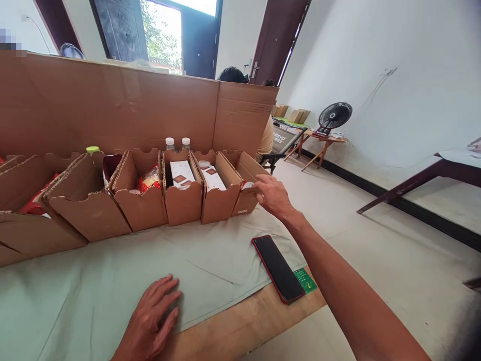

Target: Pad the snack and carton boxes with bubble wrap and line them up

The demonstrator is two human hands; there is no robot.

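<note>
My right hand (275, 196) reaches to the rightmost cardboard box (246, 203). Its fingers are closed at the box's front rim, on a small clear plastic packet (247, 185) with a bit of red. The fingertips are partly hidden, and most of the packet is too. My left hand (152, 311) rests on the pale green cloth (124, 273) with fingers apart, holding nothing. Left of the right hand, two neighbouring boxes hold a white carton (182, 173) and a second white carton (213, 179) with brown diamond marks.
More open boxes continue left, one with a red-and-clear food packet (150, 179). Two white-capped bottles (170, 143) stand behind. A tall cardboard panel (150, 108) backs the row. A red-cased phone (278, 268) lies near the table's front edge. A person (267, 135) sits beyond.
</note>
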